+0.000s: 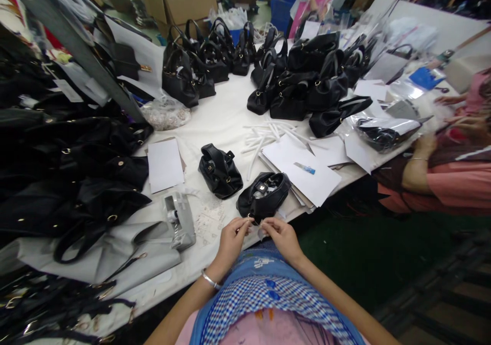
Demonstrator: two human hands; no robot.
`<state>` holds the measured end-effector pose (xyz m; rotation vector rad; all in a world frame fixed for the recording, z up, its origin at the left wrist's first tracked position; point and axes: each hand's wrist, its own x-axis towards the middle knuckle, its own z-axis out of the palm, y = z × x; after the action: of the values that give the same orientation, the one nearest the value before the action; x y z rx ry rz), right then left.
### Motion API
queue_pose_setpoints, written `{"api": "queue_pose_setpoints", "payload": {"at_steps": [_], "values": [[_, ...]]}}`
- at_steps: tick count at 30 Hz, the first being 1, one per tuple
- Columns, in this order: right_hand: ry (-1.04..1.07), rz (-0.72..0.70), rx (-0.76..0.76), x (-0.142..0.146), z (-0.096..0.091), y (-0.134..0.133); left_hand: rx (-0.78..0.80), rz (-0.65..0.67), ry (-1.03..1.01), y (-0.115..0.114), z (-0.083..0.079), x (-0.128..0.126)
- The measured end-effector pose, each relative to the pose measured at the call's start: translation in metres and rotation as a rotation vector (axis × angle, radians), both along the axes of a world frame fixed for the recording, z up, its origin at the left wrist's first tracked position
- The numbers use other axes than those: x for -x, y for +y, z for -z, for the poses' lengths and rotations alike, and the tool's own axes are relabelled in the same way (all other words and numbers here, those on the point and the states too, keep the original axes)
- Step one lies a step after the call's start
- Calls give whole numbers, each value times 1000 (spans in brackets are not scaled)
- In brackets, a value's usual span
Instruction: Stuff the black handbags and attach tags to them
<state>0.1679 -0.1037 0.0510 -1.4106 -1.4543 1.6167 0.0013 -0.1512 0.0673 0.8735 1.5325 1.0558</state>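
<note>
A small black handbag (pixel 264 191) lies at the table's front edge, its opening showing pale stuffing. At its near end, my left hand (pixel 235 236) pinches thumb and finger together by a small gold-coloured ring. My right hand (pixel 283 236) is closed in a pinch just to the right. A thin, dark, cord-like piece seems to run between the two hands, but it is too small to make out. Some pale, clear material shows below the fingertips. Just beyond stands a second black handbag (pixel 220 171), upright and touched by neither hand.
Farther back, many black handbags (pixel 295 89) crowd the white table (pixel 230 110). White tubes (pixel 264 133) and white sheets (pixel 295 166) lie right of centre. A grey tape dispenser (pixel 179 220) sits left, beside heaped black bags (pixel 69 166). A co-worker's arm (pixel 422 166) is at right.
</note>
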Motion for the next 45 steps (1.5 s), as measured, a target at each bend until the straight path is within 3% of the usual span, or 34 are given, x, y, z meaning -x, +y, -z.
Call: {"api": "queue_pose_setpoints", "payload": {"at_steps": [3,6,11,17,23,33,41,45], "values": [[136,66,182,1,8,-2,-125,106,227,1,-4,2],[178,102,224,2,10,-2,-140,165,302,1,-4,-1],[91,53,103,1,5,-1,-129,217,413,0,-4,-4],[-58,-40,-129,1,-6,-1,-148,367,659,-1,-12,-5],[-105,-79,-206,0,-5,-2,-138,434,742,-2,-15,-7],[-174,-161,-317,0,-9,-2,-98,382,682,-1,-14,-8],[-277,-223,-514,3,-13,-4,66,247,141,2,-3,-12],[-330,-265,-580,4,-10,-4,48,236,73,1,0,-15]]}}
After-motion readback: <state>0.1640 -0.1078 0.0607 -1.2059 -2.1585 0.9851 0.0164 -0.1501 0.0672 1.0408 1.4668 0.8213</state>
